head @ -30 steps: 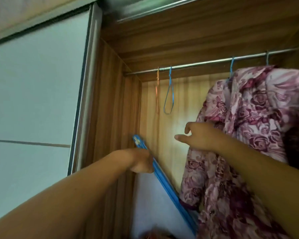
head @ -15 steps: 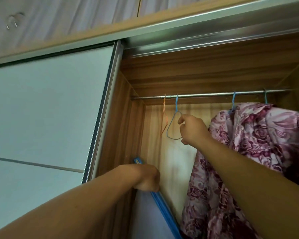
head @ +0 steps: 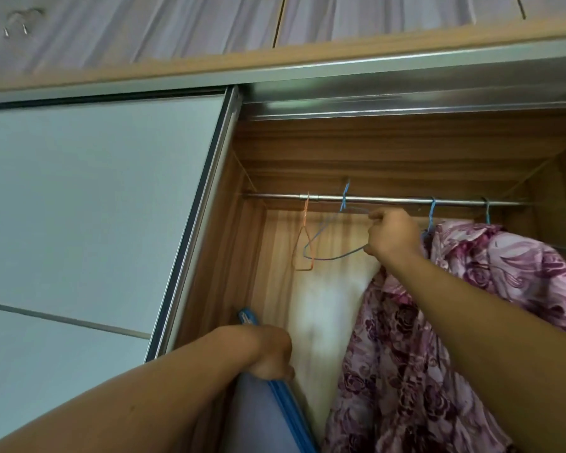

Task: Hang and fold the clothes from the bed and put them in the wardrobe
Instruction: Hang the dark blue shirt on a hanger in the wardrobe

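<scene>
The right hand (head: 394, 235) has swung the thin blue wire hanger (head: 332, 255) up sideways, pinching its frame, hook still over the steel rail (head: 389, 200) above-left of it; the left hand (head: 268, 351), lower down, grips a blue-edged pale panel (head: 288, 407); one purple floral garment (head: 471, 322) already hangs right of the right hand, more apparently remaining.

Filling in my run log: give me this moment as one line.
right hand: grips blue wire hanger at rail | left hand: holds blue-edged board | floral garment: hanging on rail
</scene>
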Demonstrator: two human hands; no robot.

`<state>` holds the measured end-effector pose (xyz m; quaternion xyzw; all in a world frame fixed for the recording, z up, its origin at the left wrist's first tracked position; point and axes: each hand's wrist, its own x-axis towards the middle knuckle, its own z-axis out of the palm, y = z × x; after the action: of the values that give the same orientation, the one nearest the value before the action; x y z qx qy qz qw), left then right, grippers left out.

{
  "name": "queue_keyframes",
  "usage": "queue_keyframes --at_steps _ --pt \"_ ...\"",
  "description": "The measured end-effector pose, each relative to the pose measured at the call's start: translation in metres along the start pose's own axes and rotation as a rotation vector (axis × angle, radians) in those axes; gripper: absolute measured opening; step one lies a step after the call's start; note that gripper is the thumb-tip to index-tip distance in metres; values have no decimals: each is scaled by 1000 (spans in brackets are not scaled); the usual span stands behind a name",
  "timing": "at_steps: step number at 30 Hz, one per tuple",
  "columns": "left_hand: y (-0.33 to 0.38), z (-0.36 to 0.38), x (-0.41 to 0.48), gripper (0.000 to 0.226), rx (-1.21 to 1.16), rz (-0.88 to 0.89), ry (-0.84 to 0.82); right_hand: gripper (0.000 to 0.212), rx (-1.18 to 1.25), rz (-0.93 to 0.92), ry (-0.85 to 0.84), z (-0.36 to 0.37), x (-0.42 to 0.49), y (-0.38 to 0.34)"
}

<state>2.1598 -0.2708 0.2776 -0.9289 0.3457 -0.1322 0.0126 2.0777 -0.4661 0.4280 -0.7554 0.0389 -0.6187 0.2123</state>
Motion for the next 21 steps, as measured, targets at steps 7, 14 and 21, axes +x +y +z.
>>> queue_keyframes --at_steps 7,14,21 --pt "9 2 2 43 -36 25 -28 31 -209 -75 142 -48 -2 -3" --pt "22 14 16 34 -162 62 81 30 -365 -149 193 -92 2 5" --pt "29 24 31 45 -279 73 164 16 -375 -156 255 -99 17 6"
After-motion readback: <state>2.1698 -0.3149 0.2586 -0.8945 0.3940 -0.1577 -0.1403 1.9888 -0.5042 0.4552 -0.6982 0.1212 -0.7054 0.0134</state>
